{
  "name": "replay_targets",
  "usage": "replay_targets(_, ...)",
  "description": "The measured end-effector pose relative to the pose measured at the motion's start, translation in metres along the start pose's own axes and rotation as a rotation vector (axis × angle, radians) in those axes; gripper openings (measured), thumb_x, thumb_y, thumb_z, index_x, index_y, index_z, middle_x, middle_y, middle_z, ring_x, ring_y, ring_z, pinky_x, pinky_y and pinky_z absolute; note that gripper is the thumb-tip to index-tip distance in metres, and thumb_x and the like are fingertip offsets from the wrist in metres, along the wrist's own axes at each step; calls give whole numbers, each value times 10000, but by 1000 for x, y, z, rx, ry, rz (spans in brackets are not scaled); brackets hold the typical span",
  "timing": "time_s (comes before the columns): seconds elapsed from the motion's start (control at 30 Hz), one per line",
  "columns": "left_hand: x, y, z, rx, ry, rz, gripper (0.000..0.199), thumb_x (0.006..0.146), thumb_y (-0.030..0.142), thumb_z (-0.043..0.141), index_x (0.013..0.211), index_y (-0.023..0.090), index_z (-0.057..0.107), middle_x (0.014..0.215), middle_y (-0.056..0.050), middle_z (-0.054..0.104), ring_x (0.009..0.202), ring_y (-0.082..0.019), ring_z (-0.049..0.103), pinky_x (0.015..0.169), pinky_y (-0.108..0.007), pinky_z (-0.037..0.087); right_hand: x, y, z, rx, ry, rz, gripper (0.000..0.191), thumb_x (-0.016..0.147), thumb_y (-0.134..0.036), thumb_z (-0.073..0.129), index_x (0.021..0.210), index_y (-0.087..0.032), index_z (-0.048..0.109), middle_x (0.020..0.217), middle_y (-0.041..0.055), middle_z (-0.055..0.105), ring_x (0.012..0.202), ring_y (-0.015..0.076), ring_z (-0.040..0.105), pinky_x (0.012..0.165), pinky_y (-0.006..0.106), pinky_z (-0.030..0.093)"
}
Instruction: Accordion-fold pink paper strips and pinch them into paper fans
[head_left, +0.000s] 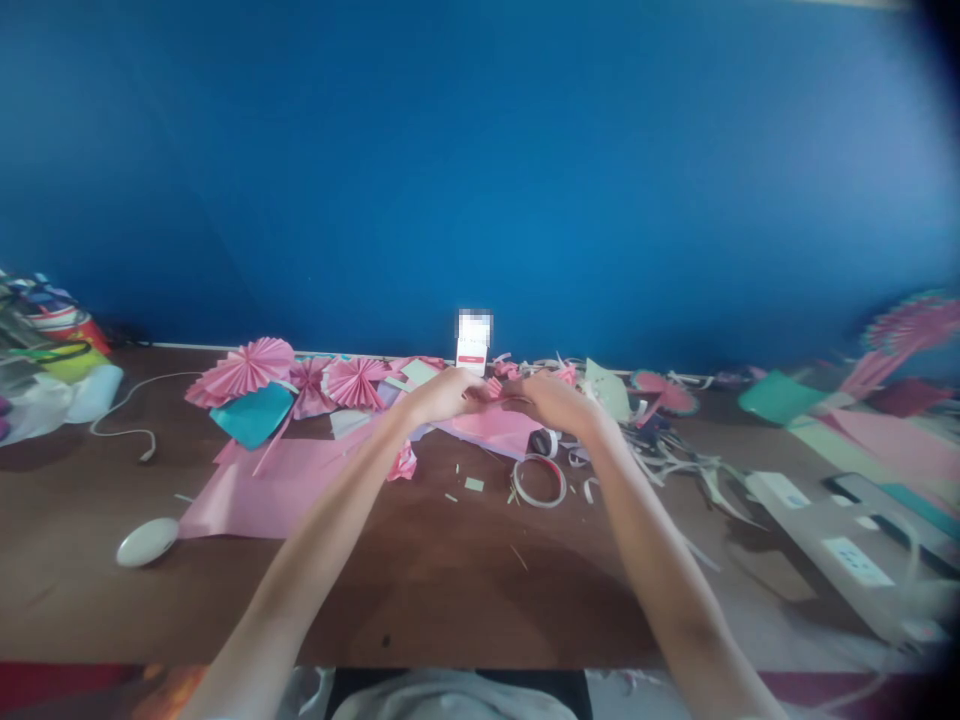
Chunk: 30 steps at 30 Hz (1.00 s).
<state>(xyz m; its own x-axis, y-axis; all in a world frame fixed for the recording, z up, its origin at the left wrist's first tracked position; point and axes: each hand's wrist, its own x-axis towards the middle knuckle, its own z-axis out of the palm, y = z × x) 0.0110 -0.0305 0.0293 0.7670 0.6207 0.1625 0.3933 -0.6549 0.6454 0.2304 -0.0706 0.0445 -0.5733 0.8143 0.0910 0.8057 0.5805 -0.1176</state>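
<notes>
My left hand [452,393] and my right hand [555,400] reach to the back of the table, with their fingertips close together in front of a phone [472,350] with a lit screen. The fingers of both hands are closed in a pinch. What they hold is too small and blurred to make out. Pink paper [502,430] lies just beneath them. A roll of tape [538,482] rests on the table nearer to me, below my right hand. Beside it is a small black and white round object [544,442].
Pink folded paper fans [356,384], a teal sheet [253,415] and a large pink sheet [255,495] lie left, near a white mouse [148,542]. Paper strips [720,480] and a power strip [855,560] are at right. Behind stands a blue wall [480,170].
</notes>
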Motion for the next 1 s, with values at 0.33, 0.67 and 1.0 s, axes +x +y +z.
replay_targets(0.33,2,-3,5,-134,44,-21,222,771,234,706,972,147,667,982,-84,710,838,-168,655,725,-269,481,2,0,5,92,-3,-7,248,952,-291,489,974,-223,726,836,66,721,742,193,629,666,284,376)
replay_targets(0.67,4,-3,10,-20,93,23,173,806,186,655,965,129,693,957,-86,726,829,-163,661,731,-261,487,2,-3,5,44,34,-5,286,957,-368,497,1106,-241,705,851,69,715,723,185,605,628,267,334)
replay_targets(1.0,4,1,10,-56,101,6,152,770,132,654,916,116,691,899,-84,723,795,-162,659,716,-263,486,4,-8,2,60,39,-11,266,962,-315,488,987,-214,732,836,58,720,703,161,599,625,263,323)
